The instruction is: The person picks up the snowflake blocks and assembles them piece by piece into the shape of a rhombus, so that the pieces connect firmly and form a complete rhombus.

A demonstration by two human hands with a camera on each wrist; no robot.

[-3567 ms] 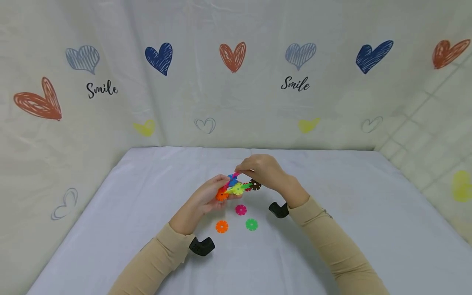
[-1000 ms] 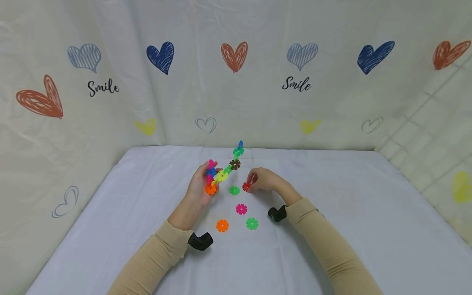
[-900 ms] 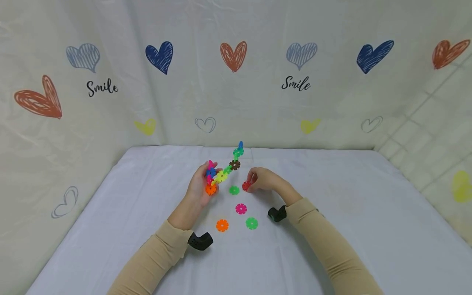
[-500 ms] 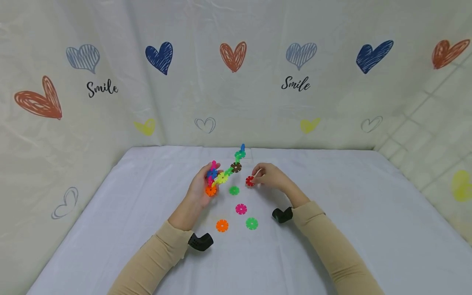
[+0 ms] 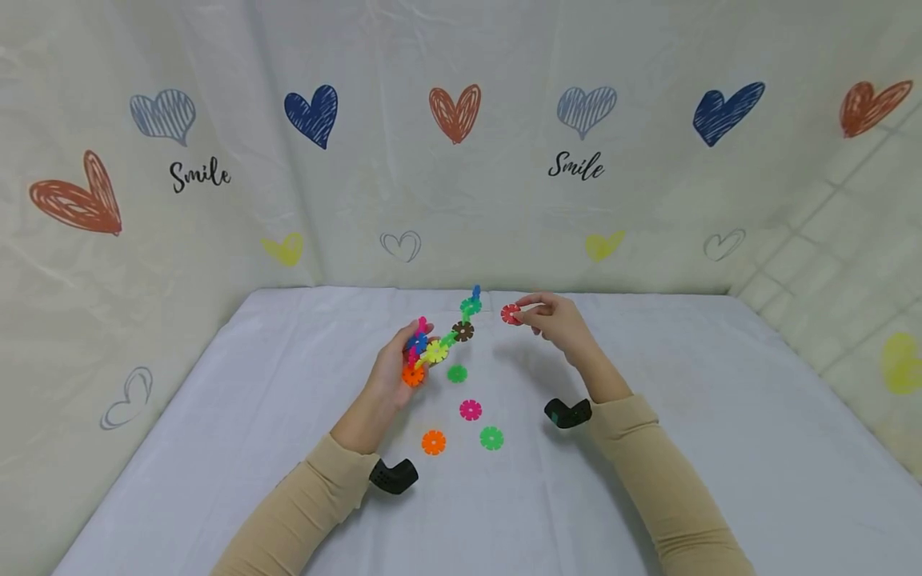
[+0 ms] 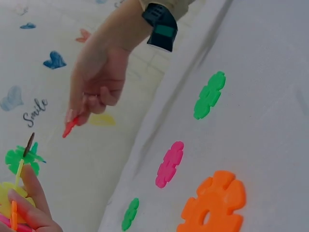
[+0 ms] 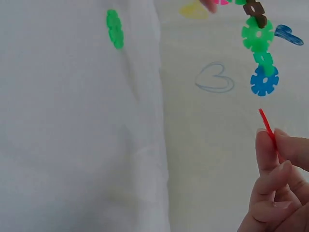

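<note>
My left hand (image 5: 383,382) grips a chain of interlocking notched plastic discs (image 5: 435,352) by its near end. Orange, pink, blue and yellow discs lie against the fingers; the chain runs up and right through a brown disc (image 5: 463,331) and green ones. A blue disc (image 7: 264,83) forms its far tip. To the right, above the table, my right hand (image 5: 565,324) pinches a single red disc (image 5: 510,314) between thumb and forefinger. In the right wrist view that red disc is edge-on, a short gap away from the blue tip. Some of the chain is hidden by the left fingers.
Loose discs lie on the white cloth-covered table (image 5: 288,416): a green one (image 5: 457,374), a pink one (image 5: 471,410), an orange one (image 5: 434,442) and another green one (image 5: 492,438). A white curtain printed with hearts (image 5: 455,112) hangs behind.
My right hand picked the red disc off the table and raised it up and to the right, near the chain's far end. The left hand and chain shifted slightly.
</note>
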